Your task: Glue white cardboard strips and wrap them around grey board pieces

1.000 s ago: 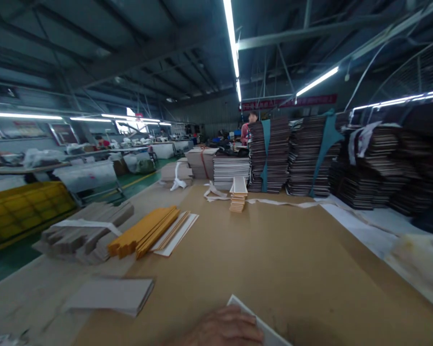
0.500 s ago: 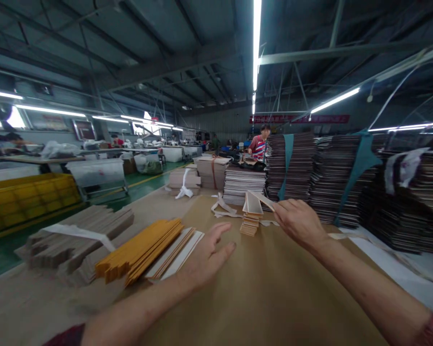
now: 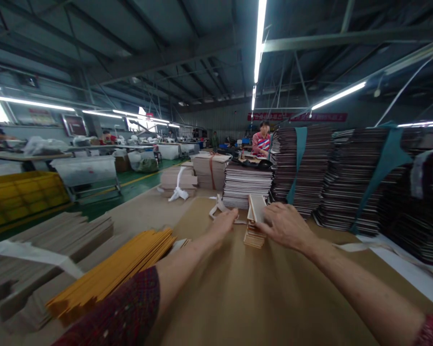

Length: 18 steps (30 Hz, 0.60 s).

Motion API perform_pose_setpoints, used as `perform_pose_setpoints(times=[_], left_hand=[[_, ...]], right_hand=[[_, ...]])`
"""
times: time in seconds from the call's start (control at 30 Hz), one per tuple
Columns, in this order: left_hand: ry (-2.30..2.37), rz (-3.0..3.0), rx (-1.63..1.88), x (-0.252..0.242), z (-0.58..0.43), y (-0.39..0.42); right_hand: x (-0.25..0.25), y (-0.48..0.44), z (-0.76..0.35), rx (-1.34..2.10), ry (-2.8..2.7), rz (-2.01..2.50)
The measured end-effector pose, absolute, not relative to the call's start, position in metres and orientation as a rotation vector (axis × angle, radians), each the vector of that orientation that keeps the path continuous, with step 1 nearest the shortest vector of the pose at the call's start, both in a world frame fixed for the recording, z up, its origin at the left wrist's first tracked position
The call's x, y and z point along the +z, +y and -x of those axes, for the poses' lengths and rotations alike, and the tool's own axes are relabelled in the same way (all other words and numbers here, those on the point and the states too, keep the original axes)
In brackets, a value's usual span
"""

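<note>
A small stack of narrow boards with pale edges (image 3: 254,238) stands on the brown table covering in front of me. My right hand (image 3: 286,223) is closed at the right side of the top white-faced strip (image 3: 259,207), thumb towards me and fingers over its far side. Left of the stack is my left hand (image 3: 223,225), its fingers drawn together; whatever is in them, if anything, is hidden. Just behind that hand a loose white cloth band (image 3: 218,206) lies curled. Under my left forearm and sleeve, a bundle of yellow-orange strips (image 3: 119,269) is partly covered.
Tall stacks of dark boards (image 3: 306,163) rise at the right, with a lower stack (image 3: 247,187) behind the small one. Grey board bundles (image 3: 39,259) lie at the left, tied ones (image 3: 211,170) farther back. A person (image 3: 261,140) is beyond the stacks.
My right hand has brought the tilted top strip down and left onto the small stack. My left hand has moved forward and its spread fingers have come together. The view has shifted slightly.
</note>
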<state>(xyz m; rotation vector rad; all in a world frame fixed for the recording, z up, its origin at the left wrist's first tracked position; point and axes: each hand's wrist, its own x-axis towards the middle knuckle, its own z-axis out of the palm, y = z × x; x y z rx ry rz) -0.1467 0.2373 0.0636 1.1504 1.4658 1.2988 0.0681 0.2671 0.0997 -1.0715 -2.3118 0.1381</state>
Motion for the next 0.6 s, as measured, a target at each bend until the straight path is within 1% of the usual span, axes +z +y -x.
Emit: perform_pose_setpoints(times=[0.07, 0.17, 0.3, 0.47, 0.6], left_hand=[[1.386, -1.121, 1.325, 0.062, 0.147, 0.25], [1.247, -1.074, 1.375, 0.055, 0.143, 0.274], [1.052, -1.002, 1.388, 0.041, 0.117, 0.304], [0.822, -0.973, 1.287, 0.035, 0.086, 0.316], [0.785, -0.964, 1.317, 0.04, 0.094, 0.315]], right_hand=[[0.094, 0.283, -0.078, 0.408, -2.122, 1.109], [0.074, 0.314, -0.087, 0.792, -1.736, 1.192], [0.038, 0.337, -0.066, 1.15, -1.322, 1.16], [0.021, 0.333, -0.026, 1.431, -1.12, 0.924], [0.023, 0.342, -0.033, 1.461, -0.992, 0.874]])
